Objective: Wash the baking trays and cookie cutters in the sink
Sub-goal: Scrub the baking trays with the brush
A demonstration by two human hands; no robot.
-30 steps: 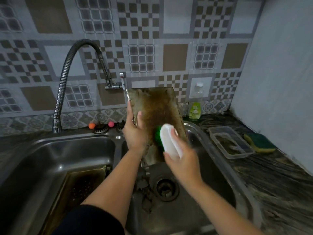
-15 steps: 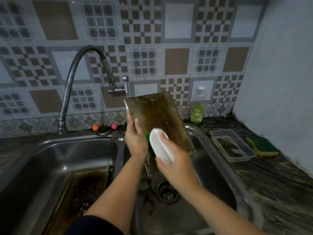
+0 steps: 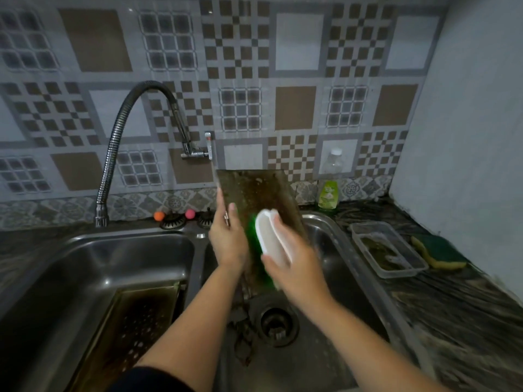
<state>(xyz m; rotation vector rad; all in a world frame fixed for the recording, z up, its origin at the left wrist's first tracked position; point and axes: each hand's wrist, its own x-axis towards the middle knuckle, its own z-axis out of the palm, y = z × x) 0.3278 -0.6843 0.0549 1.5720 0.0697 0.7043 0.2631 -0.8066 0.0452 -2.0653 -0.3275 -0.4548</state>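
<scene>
Gripping a brush [image 3: 273, 239], right hand [image 3: 297, 267] scrubs left hand [image 3: 227, 239]'s upright tray [image 3: 254, 190].

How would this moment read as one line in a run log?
step: scrubbing tray | left hand: holds tray upright over right basin | right hand: grips brush against tray

A home kitchen, by the look of it. A stainless double-bowl sink [image 3: 85, 250] sits in a dark counter, with patterned wall tiles [image 3: 297, 41] behind it (brown and grey squares) and a dish-soap bottle [image 3: 328, 195] right of its flexible faucet [image 3: 113, 154].
</scene>
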